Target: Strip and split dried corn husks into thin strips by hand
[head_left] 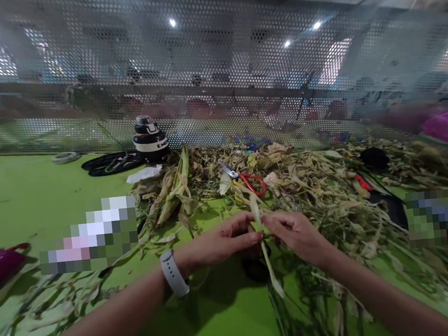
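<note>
Head view is showing both hands working near the middle of the green tabletop (32, 192), with a pale strip of leaf (266, 253) running between them and its tail end pointing toward the near edge. The left hand (234, 236) is curving loosely, thumb and forefinger tips meeting at the strip, while the right hand (299, 234) is pinching alongside, its fingers nearly closed on the same piece. Since the strip is looking thin and soft, uneven pulling would likely be tearing it, and a slack left grip could be letting it slip among the loose greens lying below. Scissors (243, 178) with red handles are lying just beyond the hands, blades aiming toward the far left corner; a reach forward without looking could be catching a finger on them. Dry leaves (313, 186) are heaping up from there toward the far edge and along the right side, so a dropped strip would be blending in, its colour matching theirs closely.
</note>
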Demonstrator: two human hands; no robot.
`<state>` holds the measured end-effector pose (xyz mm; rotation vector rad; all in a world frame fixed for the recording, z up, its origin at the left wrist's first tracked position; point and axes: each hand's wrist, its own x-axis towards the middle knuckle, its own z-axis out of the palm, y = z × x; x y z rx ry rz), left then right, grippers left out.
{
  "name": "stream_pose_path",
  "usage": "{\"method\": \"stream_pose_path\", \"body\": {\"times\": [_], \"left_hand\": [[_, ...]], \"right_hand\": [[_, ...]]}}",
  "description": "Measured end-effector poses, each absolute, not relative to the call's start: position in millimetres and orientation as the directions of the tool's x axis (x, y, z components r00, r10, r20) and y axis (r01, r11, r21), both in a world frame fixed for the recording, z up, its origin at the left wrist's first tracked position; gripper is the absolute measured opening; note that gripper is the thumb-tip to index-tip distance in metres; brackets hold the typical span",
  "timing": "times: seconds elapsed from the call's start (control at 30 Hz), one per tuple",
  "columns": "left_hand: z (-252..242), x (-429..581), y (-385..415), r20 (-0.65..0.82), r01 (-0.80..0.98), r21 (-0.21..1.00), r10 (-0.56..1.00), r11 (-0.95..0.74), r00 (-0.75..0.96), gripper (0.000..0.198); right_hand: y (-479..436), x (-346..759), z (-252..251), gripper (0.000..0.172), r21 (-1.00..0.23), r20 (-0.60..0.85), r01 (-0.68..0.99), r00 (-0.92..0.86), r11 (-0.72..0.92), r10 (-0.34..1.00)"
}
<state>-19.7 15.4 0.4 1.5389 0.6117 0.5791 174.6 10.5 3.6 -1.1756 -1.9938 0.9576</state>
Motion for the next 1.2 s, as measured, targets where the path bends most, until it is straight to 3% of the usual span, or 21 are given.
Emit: {"method": "stream_pose_path", "body": {"times": [0.1, 0.23, 0.33, 0.43, 0.53, 0.63, 0.73, 0.83, 0.97, 1.1, 1.2], "left_hand": [[-5.5, -20.3, 17.3, 0.242, 0.072, 0.933, 0.760, -0.354, 0.603, 0.027], [-8.5, -21.1, 16.6, 0.439, 0.199, 0.750, 0.700, -0.631, 0.563, 0.017], [-6.5, -21.6, 15.6, 0.524, 0.368, 0.506, 0.617, -0.780, 0.587, 0.013], [-5.0, -23.7, 16.6, 0.601, 0.409, 0.217, 0.452, -0.886, 0.660, 0.014], [-6.4, -27.2, 18.2, 0.664, 0.395, 0.041, 0.321, -0.918, 0.676, 0.020], [-7.9, -29.1, 17.5, 0.703, 0.437, 0.004, 0.314, -0.900, 0.639, 0.027], [-7.7, -27.0, 14.7, 0.699, 0.438, 0.012, 0.320, -0.899, 0.640, 0.033], [-7.4, -23.0, 12.4, 0.730, 0.431, 0.052, 0.329, -0.901, 0.599, 0.031], [-8.8, -20.9, 12.3, 0.769, 0.420, 0.077, 0.322, -0.904, 0.552, 0.028], [-8.8, -22.5, 12.1, 0.752, 0.421, 0.078, 0.331, -0.904, 0.570, 0.034], [-5.5, -22.9, 9.6, 0.723, 0.419, 0.111, 0.363, -0.901, 0.588, 0.041]], "right_hand": [[11.0, 177.3, 7.6, 0.039, -0.837, 0.149, 0.424, -0.432, 0.346, 0.890], [10.3, 180.1, 10.2, 0.038, -0.974, 0.005, 0.202, -0.446, 0.106, 0.895], [10.2, 178.7, 10.2, 0.032, -0.976, -0.020, 0.203, -0.435, 0.077, 0.900], [11.0, 176.1, 10.7, 0.030, -0.966, -0.033, 0.250, -0.372, 0.065, 0.928], [11.5, 175.4, 11.6, 0.042, -0.986, -0.167, 0.091, -0.390, -0.143, 0.906], [11.3, 175.4, 10.8, 0.045, -0.978, -0.185, -0.014, -0.405, -0.208, 0.896], [10.7, 174.0, 9.1, 0.026, -0.993, -0.109, -0.002, -0.400, -0.120, 0.910], [9.7, 172.5, 8.4, 0.014, -0.989, -0.123, -0.025, -0.402, -0.146, 0.907], [8.6, 172.0, 4.3, 0.021, -0.966, -0.198, -0.073, -0.413, -0.249, 0.889], [8.6, 172.4, -0.6, 0.018, -0.991, -0.130, 0.015, -0.337, -0.133, 0.933], [7.6, 172.6, 4.5, 0.032, -0.984, -0.075, 0.176, -0.357, -0.012, 0.931]]}}
